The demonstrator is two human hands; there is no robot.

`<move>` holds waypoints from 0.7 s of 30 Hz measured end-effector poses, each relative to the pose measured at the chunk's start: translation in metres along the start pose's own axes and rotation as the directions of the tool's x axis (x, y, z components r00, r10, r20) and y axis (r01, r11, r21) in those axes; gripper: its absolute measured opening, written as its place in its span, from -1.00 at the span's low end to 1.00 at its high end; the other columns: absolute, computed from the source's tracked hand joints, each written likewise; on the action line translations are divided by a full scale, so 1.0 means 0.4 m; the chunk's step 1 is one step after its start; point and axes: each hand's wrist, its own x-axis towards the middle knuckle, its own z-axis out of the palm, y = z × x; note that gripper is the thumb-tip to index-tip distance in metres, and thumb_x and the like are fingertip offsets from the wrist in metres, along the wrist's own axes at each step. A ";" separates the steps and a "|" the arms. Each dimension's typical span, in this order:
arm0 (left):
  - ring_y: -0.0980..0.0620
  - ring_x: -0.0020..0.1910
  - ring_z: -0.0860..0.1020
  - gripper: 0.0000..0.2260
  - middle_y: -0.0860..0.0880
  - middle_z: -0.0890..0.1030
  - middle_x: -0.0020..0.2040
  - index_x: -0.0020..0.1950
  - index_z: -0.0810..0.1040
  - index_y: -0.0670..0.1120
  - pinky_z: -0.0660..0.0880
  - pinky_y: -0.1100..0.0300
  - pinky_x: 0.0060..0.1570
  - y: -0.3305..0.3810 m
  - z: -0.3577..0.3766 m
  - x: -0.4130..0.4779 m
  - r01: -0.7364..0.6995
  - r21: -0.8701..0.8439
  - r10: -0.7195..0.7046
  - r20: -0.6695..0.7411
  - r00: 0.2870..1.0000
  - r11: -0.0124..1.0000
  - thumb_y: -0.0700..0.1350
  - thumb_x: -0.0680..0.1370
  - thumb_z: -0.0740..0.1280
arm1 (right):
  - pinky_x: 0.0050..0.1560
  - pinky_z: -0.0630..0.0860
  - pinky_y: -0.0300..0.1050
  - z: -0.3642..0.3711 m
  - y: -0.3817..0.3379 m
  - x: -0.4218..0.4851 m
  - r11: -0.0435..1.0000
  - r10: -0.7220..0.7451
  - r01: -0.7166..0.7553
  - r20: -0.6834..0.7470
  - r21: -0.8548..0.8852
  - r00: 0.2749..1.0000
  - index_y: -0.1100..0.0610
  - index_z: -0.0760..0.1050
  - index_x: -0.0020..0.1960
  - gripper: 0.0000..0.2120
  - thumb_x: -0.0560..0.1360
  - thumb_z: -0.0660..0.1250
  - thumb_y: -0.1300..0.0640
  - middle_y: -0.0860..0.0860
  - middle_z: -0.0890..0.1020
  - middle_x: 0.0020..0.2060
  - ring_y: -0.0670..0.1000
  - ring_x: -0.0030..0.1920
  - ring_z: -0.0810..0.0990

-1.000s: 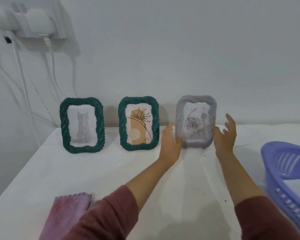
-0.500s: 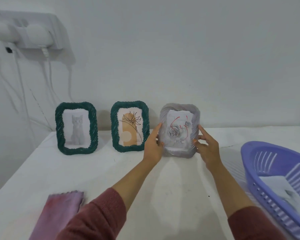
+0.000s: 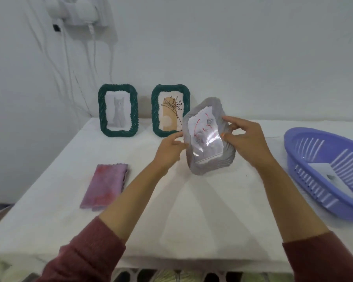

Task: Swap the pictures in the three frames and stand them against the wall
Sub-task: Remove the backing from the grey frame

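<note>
Holding grey frame [image 3: 208, 159] up off table [image 3: 192, 200], tilted, glass catching glare. Gripping its right edge with right hand [image 3: 247, 139], fingers curled, thumb on front. Pinching left edge with left hand [image 3: 168, 148]. Seeing green cat frame [image 3: 118, 110] and green flower frame [image 3: 167, 110] standing side by side against wall [image 3: 232, 58]. Also seeing pink cloth [image 3: 106, 185] lying left, purple basket [image 3: 314, 180] sitting right.

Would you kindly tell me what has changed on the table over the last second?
The left hand and right hand closed on the sides of the grey frame, lifted it away from the wall toward the person and tilted it. The cat frame and flower frame stayed against the wall; the pink cloth and purple basket stayed put.
</note>
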 end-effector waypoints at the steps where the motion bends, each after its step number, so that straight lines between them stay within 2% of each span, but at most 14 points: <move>1: -0.06 0.05 0.47 -0.66 -0.06 0.50 0.11 0.34 0.40 -0.04 0.47 0.06 0.08 0.014 -0.001 -0.011 0.000 -0.017 0.000 -0.004 1.000 1.000 -0.17 0.56 0.25 | -0.09 0.49 -0.32 0.007 -0.031 -0.012 0.991 -0.029 0.031 0.020 -0.130 0.999 0.11 0.52 0.25 -0.58 0.41 0.34 0.32 -0.08 0.55 -0.18 -0.07 -0.12 0.58; 4: -0.10 0.08 0.49 -0.63 -0.07 0.46 0.14 0.37 0.34 -0.06 0.52 0.04 0.07 0.053 0.004 -0.026 0.048 -0.106 -0.048 0.010 0.999 0.993 0.02 0.59 0.19 | 0.06 0.40 -0.27 0.046 -0.104 -0.049 0.875 -0.046 0.116 0.159 -0.470 0.986 0.18 0.51 0.25 -0.60 0.41 0.31 0.28 0.10 0.61 0.10 0.09 0.10 0.56; 6: -0.13 0.04 0.55 -0.62 -0.08 0.49 0.10 0.34 0.35 -0.06 0.58 0.04 -0.02 0.067 0.006 -0.033 0.113 -0.176 -0.107 0.045 0.993 0.978 0.09 0.58 0.17 | 0.02 0.44 -0.16 0.082 -0.136 -0.078 0.778 -0.025 0.188 0.269 -0.600 0.963 0.22 0.52 0.22 -0.65 0.43 0.29 0.26 0.15 0.60 0.11 0.14 0.08 0.56; 7: -0.13 -0.02 0.58 -0.63 -0.08 0.53 0.05 0.31 0.38 -0.08 0.61 0.08 -0.10 0.066 0.004 -0.036 0.128 -0.181 -0.117 0.069 0.991 0.975 0.08 0.58 0.19 | -0.06 0.39 -0.18 0.102 -0.146 -0.093 0.731 -0.027 0.236 0.318 -0.641 0.948 0.21 0.53 0.20 -0.67 0.44 0.29 0.24 0.14 0.61 0.07 0.13 0.06 0.56; 9: -0.06 -0.22 0.60 -0.78 -0.08 0.58 -0.10 0.17 0.46 -0.15 0.60 0.21 -0.33 0.050 -0.005 -0.041 0.102 -0.151 -0.088 0.093 0.992 0.983 -0.10 0.56 0.23 | -0.14 0.30 -0.20 0.139 -0.154 -0.117 0.686 -0.045 0.318 0.398 -0.654 0.916 0.15 0.54 0.15 -0.74 0.47 0.28 0.21 0.05 0.60 -0.06 0.10 0.00 0.56; 11: -0.02 -0.35 0.55 -0.78 -0.11 0.57 -0.21 0.09 0.51 -0.17 0.52 0.30 -0.47 0.026 -0.016 -0.041 0.071 -0.120 -0.065 0.057 0.996 0.990 -0.32 0.50 0.19 | -0.20 0.32 -0.19 0.156 -0.153 -0.133 0.742 -0.005 0.311 0.459 -0.593 0.888 0.12 0.56 0.08 -0.80 0.48 0.29 0.16 -0.01 0.50 -0.16 0.07 -0.09 0.52; 12: -0.02 -0.35 0.53 -0.73 -0.13 0.58 -0.19 0.12 0.53 -0.19 0.51 0.29 -0.46 0.013 -0.023 -0.037 0.079 -0.101 -0.076 0.032 0.997 0.992 -0.36 0.49 0.17 | -0.20 0.34 -0.18 0.154 -0.151 -0.136 0.785 0.013 0.275 0.458 -0.556 0.889 0.10 0.58 0.07 -0.81 0.48 0.29 0.13 -0.03 0.48 -0.17 0.04 -0.12 0.50; 14: -0.04 -0.27 0.52 -0.68 -0.17 0.58 -0.06 0.24 0.51 -0.18 0.51 0.20 -0.31 -0.021 -0.036 -0.027 0.102 -0.048 -0.104 -0.027 0.994 0.994 -0.34 0.53 0.16 | -0.16 0.34 -0.20 0.133 -0.139 -0.130 0.842 0.008 0.175 0.336 -0.511 0.942 0.09 0.61 0.03 -0.82 0.49 0.29 0.12 -0.06 0.48 -0.19 -0.02 -0.15 0.47; 16: -0.08 -0.09 0.50 -0.65 -0.16 0.56 0.08 0.32 0.46 -0.16 0.50 0.13 -0.11 -0.061 -0.042 -0.027 0.117 0.047 -0.110 -0.129 0.986 0.992 -0.31 0.54 0.16 | -0.19 0.33 -0.20 0.110 -0.110 -0.119 0.826 0.039 0.080 0.198 -0.558 0.979 0.10 0.62 -0.04 -0.85 0.47 0.30 0.14 -0.07 0.48 -0.27 -0.02 -0.18 0.47; 17: -0.08 -0.01 0.49 -0.67 -0.14 0.56 0.10 0.26 0.51 -0.15 0.48 0.14 -0.03 -0.082 -0.043 -0.027 0.109 0.102 -0.089 -0.182 0.979 0.989 -0.32 0.53 0.15 | -0.19 0.34 -0.20 0.107 -0.092 -0.119 0.800 0.095 0.035 0.183 -0.599 0.978 0.11 0.62 -0.06 -0.86 0.46 0.30 0.14 -0.07 0.48 -0.29 -0.01 -0.18 0.48; 18: -0.06 0.00 0.49 -0.71 -0.10 0.59 0.03 0.06 0.60 -0.11 0.47 0.18 -0.04 -0.104 -0.042 -0.028 0.085 0.158 -0.049 -0.217 0.975 0.984 -0.35 0.51 0.15 | -0.18 0.38 -0.17 0.112 -0.071 -0.123 0.778 0.168 0.000 0.207 -0.628 0.964 0.12 0.63 -0.06 -0.86 0.45 0.31 0.15 -0.05 0.51 -0.29 0.01 -0.17 0.51; 19: -0.02 -0.09 0.47 -0.69 -0.03 0.58 -0.15 -0.21 0.56 -0.03 0.43 0.27 -0.14 -0.124 -0.039 -0.031 0.062 0.211 -0.009 -0.245 0.970 0.976 -0.37 0.49 0.14 | -0.16 0.43 -0.15 0.122 -0.048 -0.131 0.762 0.243 -0.028 0.246 -0.647 0.938 0.12 0.63 -0.05 -0.85 0.43 0.33 0.14 -0.02 0.57 -0.25 0.04 -0.15 0.55; 20: 0.03 -0.22 0.42 -0.64 0.05 0.48 -0.31 -0.37 0.40 0.03 0.34 0.35 -0.28 -0.141 -0.034 -0.036 0.050 0.255 0.021 -0.268 0.963 0.966 -0.39 0.47 0.13 | -0.12 0.48 -0.12 0.135 -0.025 -0.145 0.754 0.305 -0.051 0.280 -0.655 0.910 0.11 0.63 -0.05 -0.85 0.42 0.34 0.13 0.02 0.62 -0.18 0.06 -0.10 0.59; 21: 0.07 -0.30 0.35 -0.62 0.09 0.37 -0.40 -0.42 0.29 0.02 0.24 0.39 -0.37 -0.154 -0.028 -0.042 0.041 0.290 0.046 -0.287 0.957 0.956 -0.40 0.47 0.12 | -0.06 0.51 -0.10 0.149 -0.004 -0.160 0.751 0.346 -0.067 0.305 -0.657 0.887 0.09 0.63 -0.04 -0.84 0.41 0.36 0.12 0.03 0.64 -0.10 0.07 -0.04 0.60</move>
